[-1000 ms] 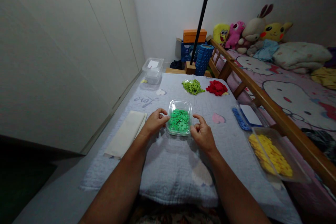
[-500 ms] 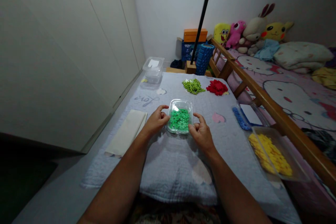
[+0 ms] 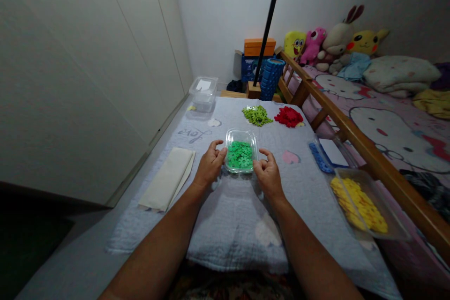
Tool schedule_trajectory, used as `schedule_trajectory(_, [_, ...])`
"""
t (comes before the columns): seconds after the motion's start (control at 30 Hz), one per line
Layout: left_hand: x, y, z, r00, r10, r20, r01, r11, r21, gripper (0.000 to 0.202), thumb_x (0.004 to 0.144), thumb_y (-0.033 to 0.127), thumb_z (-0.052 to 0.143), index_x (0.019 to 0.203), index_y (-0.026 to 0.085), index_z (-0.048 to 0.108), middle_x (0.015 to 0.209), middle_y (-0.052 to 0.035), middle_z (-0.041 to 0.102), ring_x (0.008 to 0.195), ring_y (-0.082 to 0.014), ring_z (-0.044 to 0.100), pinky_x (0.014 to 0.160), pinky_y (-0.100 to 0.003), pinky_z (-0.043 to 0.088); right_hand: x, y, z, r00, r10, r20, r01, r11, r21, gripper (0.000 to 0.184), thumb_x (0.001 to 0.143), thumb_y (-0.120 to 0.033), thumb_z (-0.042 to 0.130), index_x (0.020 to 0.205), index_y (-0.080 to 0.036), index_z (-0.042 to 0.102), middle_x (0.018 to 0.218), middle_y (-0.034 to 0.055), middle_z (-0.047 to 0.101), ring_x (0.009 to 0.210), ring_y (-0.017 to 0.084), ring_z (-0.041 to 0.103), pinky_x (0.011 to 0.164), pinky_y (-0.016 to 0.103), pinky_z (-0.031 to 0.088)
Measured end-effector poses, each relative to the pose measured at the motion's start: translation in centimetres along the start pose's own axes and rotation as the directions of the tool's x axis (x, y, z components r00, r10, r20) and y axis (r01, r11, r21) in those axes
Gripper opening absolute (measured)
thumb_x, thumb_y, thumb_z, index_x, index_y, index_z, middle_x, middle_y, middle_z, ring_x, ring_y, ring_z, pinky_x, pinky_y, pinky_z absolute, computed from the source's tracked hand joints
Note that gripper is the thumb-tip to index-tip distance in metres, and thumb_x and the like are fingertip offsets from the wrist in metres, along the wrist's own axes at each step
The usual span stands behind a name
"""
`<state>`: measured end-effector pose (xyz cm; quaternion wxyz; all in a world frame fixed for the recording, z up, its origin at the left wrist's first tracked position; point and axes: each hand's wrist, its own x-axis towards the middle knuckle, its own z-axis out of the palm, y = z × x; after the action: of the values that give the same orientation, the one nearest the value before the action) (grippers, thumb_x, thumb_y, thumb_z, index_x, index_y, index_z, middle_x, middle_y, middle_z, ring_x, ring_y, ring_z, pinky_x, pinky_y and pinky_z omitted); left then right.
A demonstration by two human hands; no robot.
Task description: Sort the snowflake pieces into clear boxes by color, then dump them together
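Between my two hands stands a clear plastic container [image 3: 242,136] with many small green pieces [image 3: 240,154] inside. My left hand [image 3: 210,165] grips its left side, thumb against the wall and index finger bent at the far side. On the right, my right hand [image 3: 269,174] holds the other side, with its thumb at the near right corner. Beyond the container lie a pile of light green pieces [image 3: 257,115] and a pile of red pieces [image 3: 288,116] on the cloth-covered table [image 3: 239,220].
A folded off-white cloth or paper [image 3: 168,179] lies at left. Stacked clear boxes [image 3: 204,91] stand at the far left corner. Along the right edge are a tub of yellow pieces [image 3: 362,206] and a box with blue pieces [image 3: 320,157]. A wooden bed rail [image 3: 337,112] borders that side.
The container has shifted slightly away from me, with both hands still at its sides. My left thumb has straightened along its left wall. The whole view has moved a little.
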<state>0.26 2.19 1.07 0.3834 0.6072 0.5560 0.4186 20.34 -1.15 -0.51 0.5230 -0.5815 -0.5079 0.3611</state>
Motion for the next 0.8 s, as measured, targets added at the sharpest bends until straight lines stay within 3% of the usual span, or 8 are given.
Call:
schedule_trajectory(0.13, [-0.8,0.9,0.4,0.998,-0.012,0.057,0.002,0.985,0.173,0.061,0.097,0.052,0.048,0.147,0.015,0.045,0.062,0.0051,0.055,0.063,-0.0197,0.059,0.063,-0.029,0.038,-0.1,0.1,0.0,1.0,-0.008,-0.007,0.008,1.0,-0.01,0.049,0.082,-0.039,0.06,0.125,-0.016,0.055,0.054,-0.0141,0.039,0.05,0.012,0.04,0.056,0.024,0.032])
schedule_trajectory(0.27, [-1.4,1.3,1.2,0.999,-0.02,0.037,0.009,0.966,0.26,0.06,0.099,0.042,0.045,0.151,0.013,0.04,0.063,0.004,0.056,0.061,-0.0206,0.059,0.062,-0.029,0.035,-0.1,0.1,0.0,1.0,-0.019,-0.012,0.018,0.999,-0.039,0.048,0.083,-0.038,0.059,0.125,-0.015,0.056,0.054,-0.0139,0.039,0.05,0.012,0.04,0.055,0.024,0.032])
schedule_trajectory(0.57, [-1.7,1.5,1.8,0.999,-0.031,-0.014,0.034,0.967,0.251,0.057,0.101,0.038,0.042,0.152,0.011,0.039,0.065,0.001,0.061,0.062,-0.0216,0.061,0.063,-0.029,0.037,-0.5,0.2,0.1,1.0,-0.007,0.025,0.007,0.999,-0.033,0.05,0.093,-0.047,0.054,0.132,-0.016,0.053,0.052,-0.0127,0.043,0.047,0.012,0.039,0.051,0.024,0.027])
schedule_trajectory(0.8, [-1.8,1.1,2.1,0.998,-0.026,-0.051,0.032,0.993,0.112,0.057,0.1,0.038,0.045,0.151,0.013,0.041,0.061,0.0044,0.055,0.058,-0.0191,0.056,0.061,-0.027,0.036,-0.6,0.2,0.4,1.0,-0.002,0.019,0.003,1.0,-0.003,0.049,0.095,-0.049,0.055,0.132,-0.017,0.052,0.052,-0.0118,0.044,0.047,0.012,0.039,0.051,0.024,0.028])
